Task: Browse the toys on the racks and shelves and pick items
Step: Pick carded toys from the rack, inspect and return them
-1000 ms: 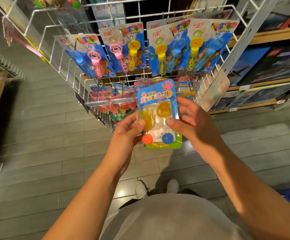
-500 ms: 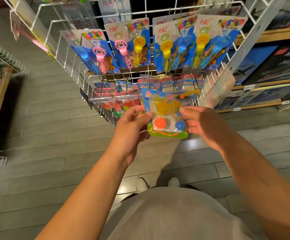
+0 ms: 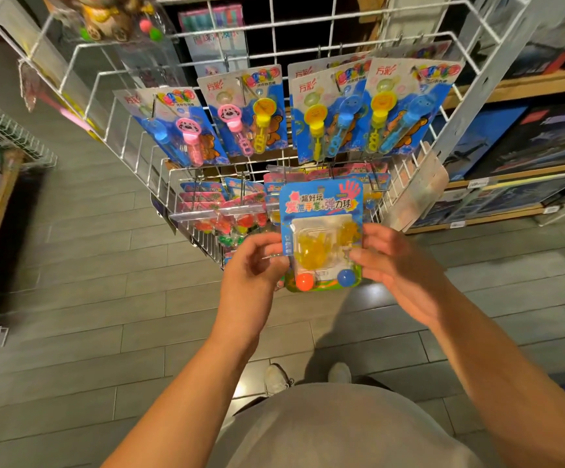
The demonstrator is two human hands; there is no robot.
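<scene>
Here both hands hold one blister card upright between them, just in front of the white wire rack. The left hand pinches the card's left edge, thumb on the front and curled fingers behind, so its grip is closed on the card. The right hand takes the right edge, thumb tip pressed on the clear blister, fingers wrapped behind; that grip also grasps the card. Between the two grips the blister shows yellow jelly hands. Just below the grips, along the card's green lower edge, sit an orange ball nearer the left hand and a blue ball nearer the right. Above and beyond the grips, bubble-wand cards hang in a row on the rack's hooks; directly behind the held card more small toy packs hang in the lower tier. Below the hands lie the grey plank floor and two pale shoes.
</scene>
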